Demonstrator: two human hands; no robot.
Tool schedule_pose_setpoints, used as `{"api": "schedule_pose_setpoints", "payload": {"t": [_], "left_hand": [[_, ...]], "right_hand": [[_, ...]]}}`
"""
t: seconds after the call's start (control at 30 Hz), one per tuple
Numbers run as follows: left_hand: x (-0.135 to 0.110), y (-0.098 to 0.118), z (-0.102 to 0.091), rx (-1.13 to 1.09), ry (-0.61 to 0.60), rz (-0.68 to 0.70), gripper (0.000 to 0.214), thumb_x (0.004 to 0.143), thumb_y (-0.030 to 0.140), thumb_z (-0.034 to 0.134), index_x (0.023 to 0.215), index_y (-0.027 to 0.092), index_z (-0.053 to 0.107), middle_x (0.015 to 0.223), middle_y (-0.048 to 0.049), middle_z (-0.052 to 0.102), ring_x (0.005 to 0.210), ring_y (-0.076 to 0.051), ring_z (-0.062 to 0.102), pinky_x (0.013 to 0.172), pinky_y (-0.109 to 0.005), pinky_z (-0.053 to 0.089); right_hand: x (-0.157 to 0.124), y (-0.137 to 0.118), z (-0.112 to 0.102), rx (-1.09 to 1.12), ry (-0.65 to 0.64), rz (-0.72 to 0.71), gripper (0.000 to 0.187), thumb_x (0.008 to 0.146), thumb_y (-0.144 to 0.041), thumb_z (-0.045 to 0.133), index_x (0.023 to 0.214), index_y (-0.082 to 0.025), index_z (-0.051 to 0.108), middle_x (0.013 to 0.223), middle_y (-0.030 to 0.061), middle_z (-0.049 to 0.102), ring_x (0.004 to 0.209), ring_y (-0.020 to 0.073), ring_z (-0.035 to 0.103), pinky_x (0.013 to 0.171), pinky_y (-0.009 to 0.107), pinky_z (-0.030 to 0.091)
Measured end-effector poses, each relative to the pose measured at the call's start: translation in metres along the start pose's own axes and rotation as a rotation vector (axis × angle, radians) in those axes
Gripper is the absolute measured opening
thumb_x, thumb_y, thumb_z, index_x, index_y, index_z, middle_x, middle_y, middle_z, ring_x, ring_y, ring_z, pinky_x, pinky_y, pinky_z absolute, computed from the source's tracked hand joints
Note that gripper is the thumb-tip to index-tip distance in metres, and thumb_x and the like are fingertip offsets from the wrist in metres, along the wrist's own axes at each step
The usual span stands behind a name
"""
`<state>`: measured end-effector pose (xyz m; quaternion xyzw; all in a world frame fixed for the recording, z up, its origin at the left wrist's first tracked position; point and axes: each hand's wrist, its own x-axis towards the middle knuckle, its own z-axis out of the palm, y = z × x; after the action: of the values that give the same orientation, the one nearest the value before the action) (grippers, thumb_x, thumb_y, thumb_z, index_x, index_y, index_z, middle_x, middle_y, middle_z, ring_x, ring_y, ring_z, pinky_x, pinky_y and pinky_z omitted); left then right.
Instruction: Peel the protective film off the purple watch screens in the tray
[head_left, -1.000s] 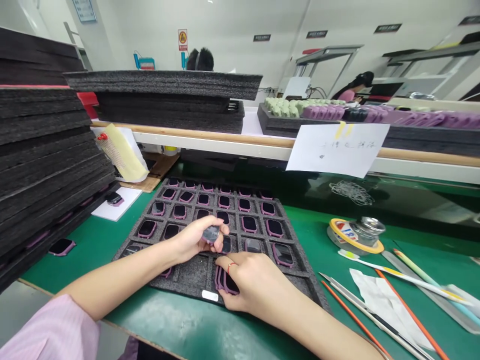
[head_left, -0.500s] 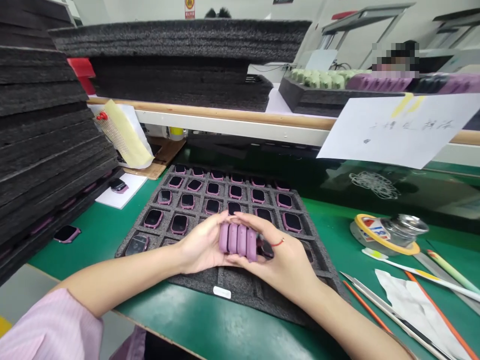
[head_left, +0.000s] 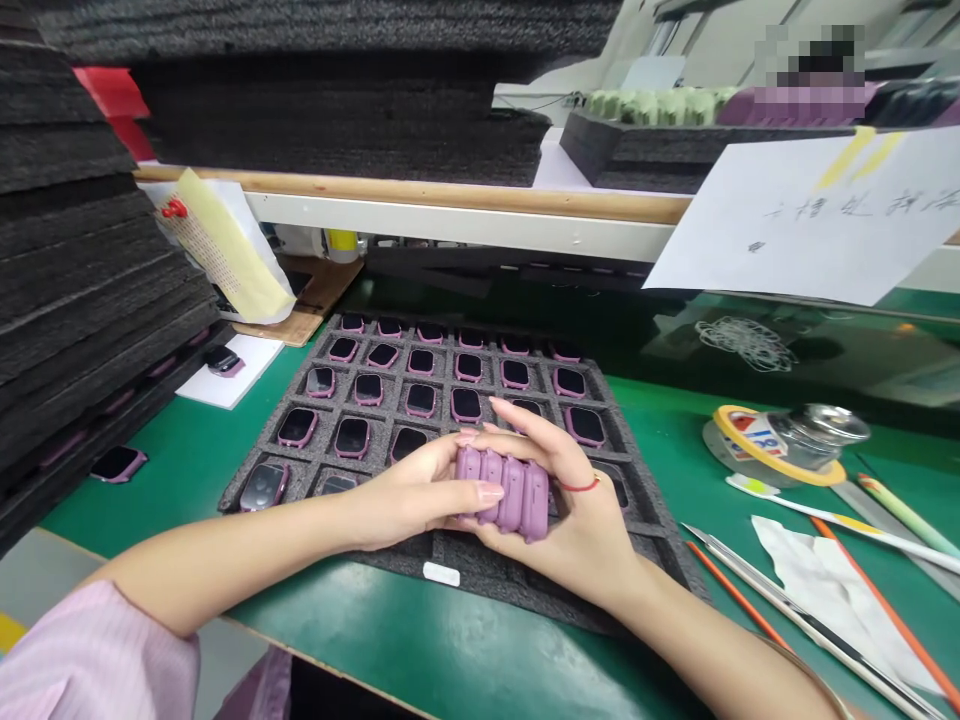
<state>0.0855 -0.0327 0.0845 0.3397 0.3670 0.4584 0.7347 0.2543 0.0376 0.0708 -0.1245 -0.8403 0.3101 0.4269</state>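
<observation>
Both my hands hold a row of several purple watch cases (head_left: 506, 492) stacked side by side, just above the near edge of a black foam tray (head_left: 645, 500). My left hand (head_left: 409, 495) grips the left end of the row, thumb across the front. My right hand (head_left: 577, 510) cups the row from behind and below, fingers curled round it, a red thread ring on one finger. The tray's pockets hold many purple watch cases (head_left: 420, 398) with dark screens. Some near pockets show bare foam.
Tall stacks of black foam trays (head_left: 82, 250) stand at the left, more on the shelf (head_left: 465, 200) behind. A loose watch (head_left: 118, 463) lies on the green mat. At right lie a tape roll (head_left: 757, 440), a metal dish (head_left: 821, 430), brushes, tweezers, orange sticks and a white wipe (head_left: 825, 590).
My right hand has lifted the stack of cases out of the tray's near pocket. My left hand let go of a single case and joined it on the stack.
</observation>
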Motion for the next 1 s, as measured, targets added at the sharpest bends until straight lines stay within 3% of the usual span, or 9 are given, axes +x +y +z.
{"api": "schedule_pose_setpoints", "payload": {"t": [0.17, 0.3, 0.43, 0.57, 0.73, 0.9, 1.0], "left_hand": [[0.000, -0.002, -0.004, 0.074, -0.161, 0.110, 0.052, 0.081, 0.019, 0.078, 0.127, 0.020, 0.055, 0.130, -0.0119, 0.062, 0.126, -0.027, 0.059, 0.110, -0.046, 0.042], [0.001, -0.003, -0.004, 0.061, -0.184, 0.162, 0.058, 0.078, 0.009, 0.077, 0.129, 0.022, 0.053, 0.139, -0.0139, 0.058, 0.134, -0.029, 0.054, 0.112, -0.048, 0.042], [0.000, 0.001, 0.002, 0.142, -0.106, 0.121, 0.058, 0.075, 0.013, 0.081, 0.126, 0.022, 0.055, 0.129, -0.0109, 0.063, 0.126, -0.029, 0.060, 0.107, -0.046, 0.046], [-0.001, 0.002, 0.011, 0.258, 0.001, 0.189, 0.057, 0.071, 0.017, 0.084, 0.122, 0.020, 0.057, 0.124, -0.0103, 0.065, 0.123, -0.029, 0.061, 0.108, -0.045, 0.045], [-0.002, -0.011, 0.017, 0.321, 0.206, 0.266, 0.080, 0.054, 0.020, 0.095, 0.121, 0.020, 0.052, 0.130, -0.0111, 0.061, 0.131, -0.031, 0.054, 0.115, -0.045, 0.039], [-0.004, -0.018, 0.017, 0.296, 0.236, 0.266, 0.074, 0.055, 0.023, 0.095, 0.115, 0.021, 0.053, 0.120, -0.0084, 0.066, 0.119, -0.030, 0.062, 0.108, -0.046, 0.045], [-0.005, -0.018, 0.016, 0.334, 0.255, 0.265, 0.071, 0.055, 0.024, 0.094, 0.113, 0.020, 0.054, 0.117, -0.0084, 0.067, 0.114, -0.031, 0.064, 0.102, -0.046, 0.049]], "right_hand": [[0.000, 0.003, -0.005, 0.000, -0.008, 0.025, 0.076, 0.075, -0.022, 0.082, 0.143, -0.027, 0.047, 0.126, 0.0056, 0.072, 0.114, 0.0233, 0.071, 0.105, 0.036, 0.057], [0.001, 0.003, -0.007, 0.003, 0.013, 0.099, 0.084, 0.072, -0.032, 0.086, 0.144, -0.026, 0.045, 0.118, 0.0065, 0.076, 0.111, 0.0260, 0.073, 0.098, 0.037, 0.061], [-0.001, 0.001, -0.005, -0.037, 0.022, 0.077, 0.082, 0.076, -0.031, 0.084, 0.146, -0.025, 0.043, 0.118, 0.0069, 0.076, 0.113, 0.0265, 0.072, 0.099, 0.038, 0.060], [-0.003, 0.001, -0.001, -0.077, 0.023, 0.041, 0.070, 0.082, -0.034, 0.078, 0.144, -0.023, 0.047, 0.128, 0.0107, 0.070, 0.113, 0.0278, 0.072, 0.101, 0.041, 0.060], [-0.006, -0.003, 0.003, -0.124, 0.021, 0.005, 0.060, 0.087, -0.035, 0.074, 0.141, -0.021, 0.050, 0.129, 0.0125, 0.069, 0.115, 0.0286, 0.071, 0.099, 0.042, 0.062], [-0.008, -0.002, 0.007, -0.122, 0.023, -0.030, 0.054, 0.087, -0.034, 0.074, 0.136, -0.022, 0.054, 0.145, 0.0137, 0.058, 0.116, 0.0282, 0.070, 0.101, 0.043, 0.060], [-0.006, 0.000, 0.009, -0.082, -0.012, -0.040, 0.063, 0.091, -0.033, 0.070, 0.147, -0.023, 0.043, 0.130, 0.0114, 0.069, 0.117, 0.0261, 0.070, 0.105, 0.041, 0.057]]}}
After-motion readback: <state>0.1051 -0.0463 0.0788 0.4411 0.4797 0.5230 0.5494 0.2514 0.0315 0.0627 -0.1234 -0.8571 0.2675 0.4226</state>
